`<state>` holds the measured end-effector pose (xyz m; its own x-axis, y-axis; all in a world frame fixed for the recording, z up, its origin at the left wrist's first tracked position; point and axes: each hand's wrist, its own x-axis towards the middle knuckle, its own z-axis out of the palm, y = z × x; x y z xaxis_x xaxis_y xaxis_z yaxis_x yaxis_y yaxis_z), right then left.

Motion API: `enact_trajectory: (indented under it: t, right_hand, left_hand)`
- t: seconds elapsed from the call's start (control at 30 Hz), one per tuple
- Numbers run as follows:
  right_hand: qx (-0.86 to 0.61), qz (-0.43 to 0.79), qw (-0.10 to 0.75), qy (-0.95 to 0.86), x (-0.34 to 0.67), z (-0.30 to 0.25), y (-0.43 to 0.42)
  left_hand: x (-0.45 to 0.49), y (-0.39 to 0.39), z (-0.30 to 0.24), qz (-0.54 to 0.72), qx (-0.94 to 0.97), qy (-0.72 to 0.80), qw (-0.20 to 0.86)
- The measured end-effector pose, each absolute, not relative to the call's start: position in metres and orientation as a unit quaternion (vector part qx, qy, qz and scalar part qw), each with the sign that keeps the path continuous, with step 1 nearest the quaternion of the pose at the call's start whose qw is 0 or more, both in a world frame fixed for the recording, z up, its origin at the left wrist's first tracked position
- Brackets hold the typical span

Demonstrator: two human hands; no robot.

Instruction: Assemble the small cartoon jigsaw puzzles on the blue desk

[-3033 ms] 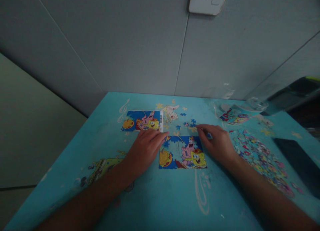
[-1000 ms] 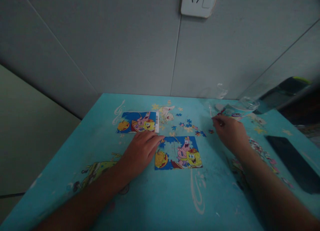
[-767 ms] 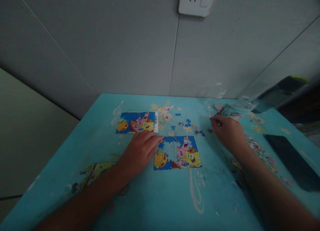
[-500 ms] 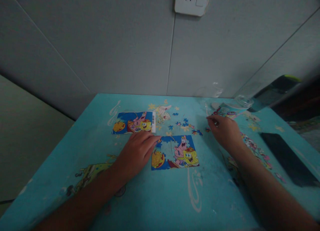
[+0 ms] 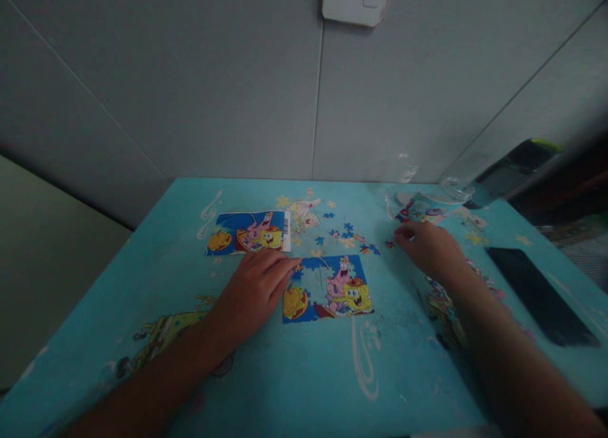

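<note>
A partly assembled jigsaw puzzle (image 5: 358,299) with a cartoon picture lies flat on the table, with a gap left of its middle. My left hand (image 5: 259,283) rests at the puzzle's upper left corner, fingers stretched out and fingertips touching the edge. Behind that hand lies a picture card (image 5: 242,226) with the same cartoon and a barcode strip. Off to the right, my right hand (image 5: 425,245) is closed in a pinch; whatever its fingertips hold, if anything, is hidden. One loose puzzle piece (image 5: 389,244) lies just below these fingertips. Several loose blue pieces (image 5: 348,227) are scattered behind the puzzle.
A dark flat slab (image 5: 541,295) lies at the right of the blue printed table (image 5: 304,375). Behind my right hand are a printed packet (image 5: 420,207) and clear plastic containers (image 5: 456,190). A dark bottle-like object (image 5: 515,166) stands back right. The grey wall borders the table.
My right hand has come down slightly, towards the loose piece beside its fingertips. More of the printed packet behind it shows. My left hand stays at the puzzle's corner. The view has shifted slightly.
</note>
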<state>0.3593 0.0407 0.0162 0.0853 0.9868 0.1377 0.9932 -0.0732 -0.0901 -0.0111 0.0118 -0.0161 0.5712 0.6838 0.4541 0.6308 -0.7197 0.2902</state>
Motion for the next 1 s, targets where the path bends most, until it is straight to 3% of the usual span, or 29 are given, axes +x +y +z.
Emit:
enact_trajectory:
  t: [0.27, 0.63, 1.0]
  right_hand:
    - [-0.722, 0.027, 0.043, -0.69, 0.355, 0.018, 0.039]
    - [-0.695, 0.046, 0.09, -0.712, 0.344, 0.017, 0.04]
    - [-0.668, 0.129, 0.081, -0.729, 0.33, 0.022, 0.034]
  left_hand:
    - [-0.011, 0.012, -0.015, 0.276, 0.884, 0.373, 0.06]
    - [-0.012, 0.012, -0.018, 0.273, 0.886, 0.369, 0.06]
    - [-0.011, 0.012, -0.015, 0.276, 0.887, 0.366, 0.053]
